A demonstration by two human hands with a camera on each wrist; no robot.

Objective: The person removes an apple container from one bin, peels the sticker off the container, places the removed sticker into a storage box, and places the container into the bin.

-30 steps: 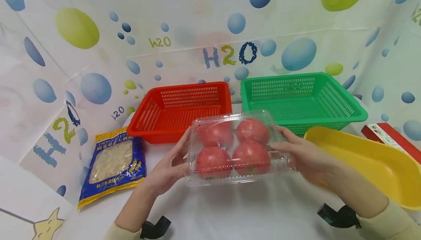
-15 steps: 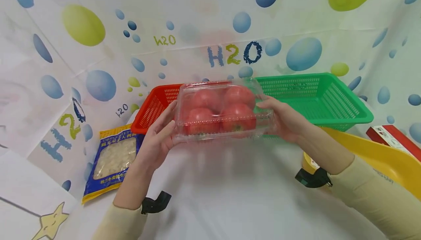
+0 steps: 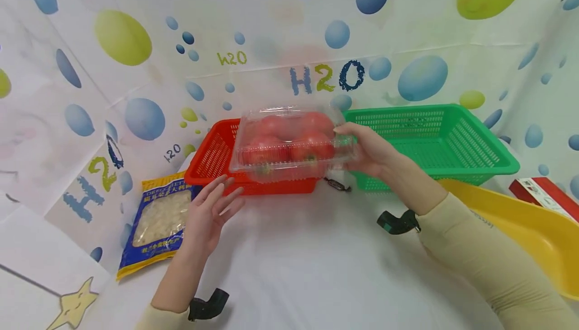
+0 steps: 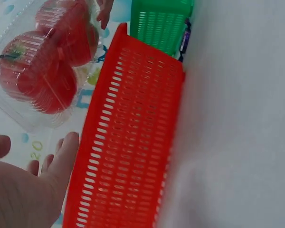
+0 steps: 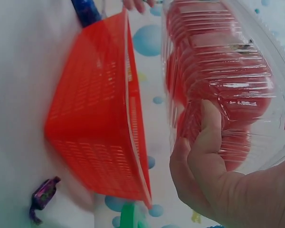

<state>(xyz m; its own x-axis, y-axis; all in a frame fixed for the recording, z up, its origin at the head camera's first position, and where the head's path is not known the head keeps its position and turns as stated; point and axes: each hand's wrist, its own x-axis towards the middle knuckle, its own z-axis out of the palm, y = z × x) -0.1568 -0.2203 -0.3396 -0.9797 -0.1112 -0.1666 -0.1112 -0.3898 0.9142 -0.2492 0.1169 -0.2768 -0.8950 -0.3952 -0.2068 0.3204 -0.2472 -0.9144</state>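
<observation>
A clear plastic clamshell box (image 3: 289, 141) with several tomatoes (image 3: 312, 144) inside is held up above the red basket (image 3: 253, 188). My right hand (image 3: 366, 149) grips its right end, the thumb on top and the fingers against the underside, as the right wrist view shows with the hand (image 5: 213, 175) at the box. Off the box's left front corner, my left hand (image 3: 210, 214) has its fingers spread and holds nothing. In the left wrist view the hand (image 4: 33, 185) is beside the basket's rim, apart from the box (image 4: 42, 66).
A green basket (image 3: 475, 161) stands right of the red one. Between them lies a small wrapped candy (image 3: 336, 185). At the left is a blue and yellow pasta bag (image 3: 163, 214); at the right, a yellow tray (image 3: 511, 224) and a red box (image 3: 547, 197).
The tomato box has moved back and left, from over the table's front to above the red basket. My left hand has let go of it and dropped away; my right still holds it.
</observation>
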